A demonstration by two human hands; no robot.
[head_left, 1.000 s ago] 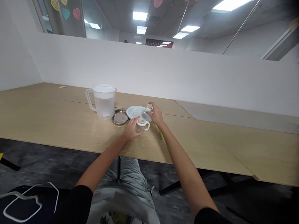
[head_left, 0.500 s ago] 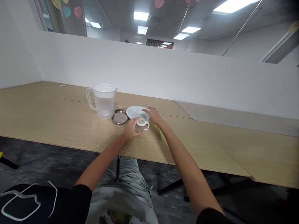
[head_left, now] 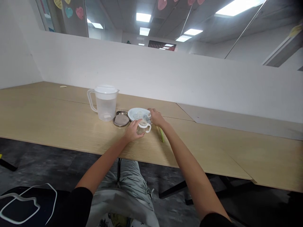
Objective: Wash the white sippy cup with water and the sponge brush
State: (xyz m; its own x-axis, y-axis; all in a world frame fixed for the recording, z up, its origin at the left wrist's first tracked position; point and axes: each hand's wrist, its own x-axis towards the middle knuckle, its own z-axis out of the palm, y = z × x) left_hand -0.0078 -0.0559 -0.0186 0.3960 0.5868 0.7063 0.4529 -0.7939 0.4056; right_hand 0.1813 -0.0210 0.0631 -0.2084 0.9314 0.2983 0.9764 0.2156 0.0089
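My left hand (head_left: 133,130) is wrapped around a small clear jar (head_left: 142,129) with a white rim and a white side handle, held upright at the near edge of a white plate (head_left: 131,111). A clear piece (head_left: 138,116) lies on the plate. Over the plate's right side, my right hand (head_left: 156,118) has its fingers drawn together at a small pale item (head_left: 149,115), too small to name. Beneath my right wrist, a thin green stick-like thing (head_left: 162,135) rests on the table, its far end hidden.
A translucent lidded pitcher (head_left: 106,105) stands left of a round metal dish (head_left: 121,119) on the wooden table (head_left: 59,119). A small pale piece (head_left: 63,86) lies at the far left. The white wall (head_left: 142,72) rises behind the table.
My right hand has drawn back slightly to the right, its outstretched fingers now closed at a small pale item. My left hand keeps hold of the jar, almost unmoved.
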